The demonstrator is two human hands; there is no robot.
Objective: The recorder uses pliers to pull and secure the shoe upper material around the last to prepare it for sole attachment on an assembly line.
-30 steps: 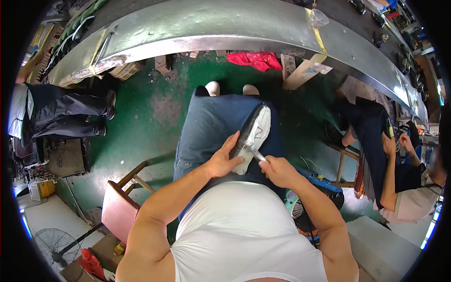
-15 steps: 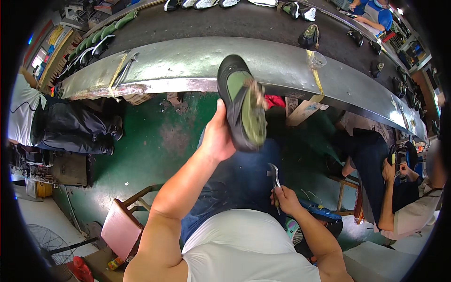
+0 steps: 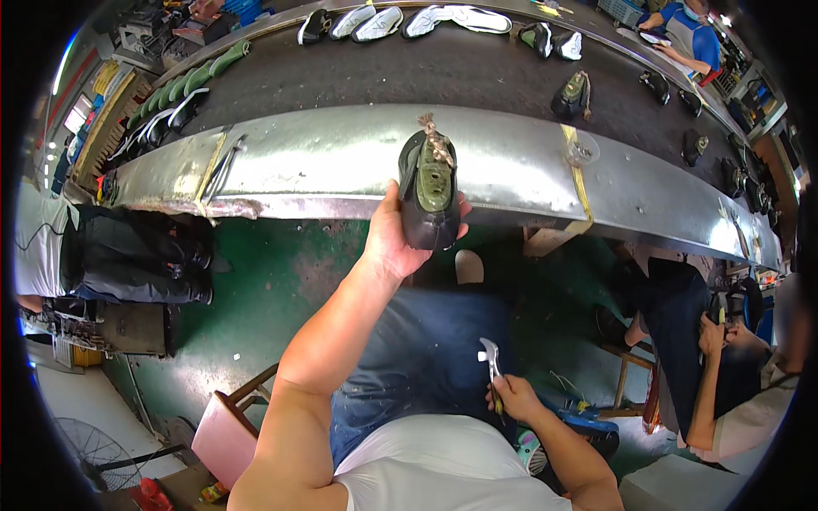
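Observation:
My left hand (image 3: 394, 240) is wrapped round a black shoe upper (image 3: 429, 228) stretched on a green shoe last (image 3: 434, 189). It holds them in front of the metal edge of the bench, the last's opening facing up. A short frayed brown cord (image 3: 429, 128) sticks out at the last's far end. Lower right, above my thigh, my right hand (image 3: 518, 398) is closed round the handles of metal lasting pincers (image 3: 492, 358). Their curved head points away from me. The pincers are apart from the shoe.
A dark conveyor belt (image 3: 341, 81) runs behind the metal ledge (image 3: 315, 162). White and black shoes (image 3: 377, 25) and green lasts (image 3: 183, 83) stand on it. A clear cup (image 3: 583, 150) sits on the ledge. A seated co-worker (image 3: 707, 358) is at right, another person (image 3: 111, 255) at left. A chair (image 3: 226, 434) stands lower left.
My left hand has turned the shoe, so the last's opening and cord now face up more fully. My right hand still holds the pincers, slightly lower in the picture.

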